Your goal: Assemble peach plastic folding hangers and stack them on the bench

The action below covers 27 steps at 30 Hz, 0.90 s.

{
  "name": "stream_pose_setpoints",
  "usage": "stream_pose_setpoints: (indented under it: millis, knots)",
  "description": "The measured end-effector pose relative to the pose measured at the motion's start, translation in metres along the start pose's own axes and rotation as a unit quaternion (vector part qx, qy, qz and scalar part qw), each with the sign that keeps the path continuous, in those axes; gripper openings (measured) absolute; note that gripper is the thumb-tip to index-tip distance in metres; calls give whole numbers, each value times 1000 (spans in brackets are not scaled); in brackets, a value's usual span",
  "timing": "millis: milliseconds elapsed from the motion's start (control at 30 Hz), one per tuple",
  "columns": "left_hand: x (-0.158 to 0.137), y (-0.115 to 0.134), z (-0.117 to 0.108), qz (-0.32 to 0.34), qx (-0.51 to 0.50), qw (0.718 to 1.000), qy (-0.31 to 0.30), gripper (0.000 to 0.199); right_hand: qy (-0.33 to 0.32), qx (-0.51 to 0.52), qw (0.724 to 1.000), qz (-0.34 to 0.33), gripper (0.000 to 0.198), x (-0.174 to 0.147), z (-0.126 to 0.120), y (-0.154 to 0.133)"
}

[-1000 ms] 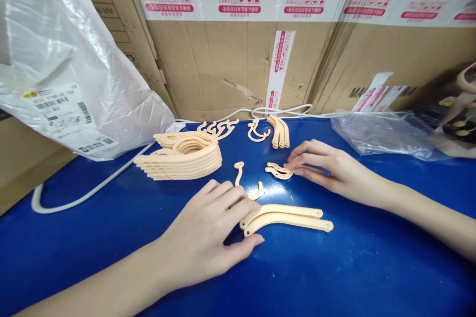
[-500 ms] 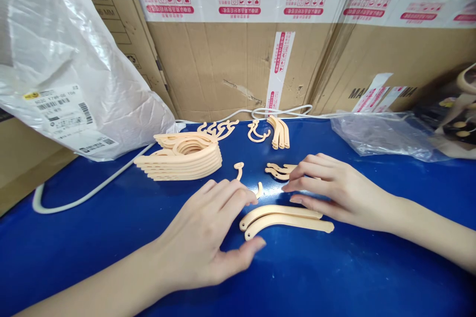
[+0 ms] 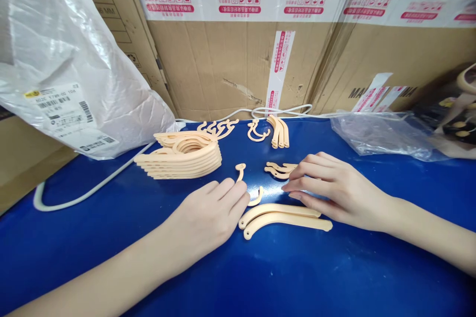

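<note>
The fingers of my left hand [image 3: 211,213] are closed on a cream plastic hanger hook [image 3: 256,199], covering its middle. Its round end and curved tip stick out past them, and my thumb is hidden. My right hand [image 3: 330,188] hovers with its fingers apart and nothing visible in them. Partly under those fingers lie several short cream hanger pieces [image 3: 278,173]. Between and just below my hands, two long curved hanger arms [image 3: 288,220] lie side by side on the blue table [image 3: 282,277].
A stack of cream folding hangers [image 3: 182,166] sits at the left. Behind are loose hooks [image 3: 223,129], more hooks [image 3: 256,132] and several curved arms [image 3: 280,132]. A white plastic bag [image 3: 74,59], a cable [image 3: 85,200], clear plastic [image 3: 379,133] and cardboard boxes [image 3: 215,59] border the table.
My left hand has drawn back slightly left, its thumb has tucked out of sight, and its fingers have closed on the hook. The hook has shifted a little. My right hand is nearly still.
</note>
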<state>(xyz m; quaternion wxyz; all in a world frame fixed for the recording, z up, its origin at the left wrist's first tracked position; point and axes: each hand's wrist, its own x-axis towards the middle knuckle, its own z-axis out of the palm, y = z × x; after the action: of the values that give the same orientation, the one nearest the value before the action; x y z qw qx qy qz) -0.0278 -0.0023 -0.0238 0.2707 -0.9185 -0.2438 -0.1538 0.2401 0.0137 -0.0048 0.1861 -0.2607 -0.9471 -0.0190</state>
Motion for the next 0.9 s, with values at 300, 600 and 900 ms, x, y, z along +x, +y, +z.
stream_pose_setpoints:
  millis: [300,600,900]
  knots:
    - [0,7,-13,8,3,999,49,24,56,-115,991,-45,33,21,-6,-6]
    - [-6,21,-20,-21,-170,982,80,15,15,-168,979,-117,30,36,-6,-16]
    - [1,24,-13,-109,-288,948,-87,9,16,449,846,286,31,28,11,0]
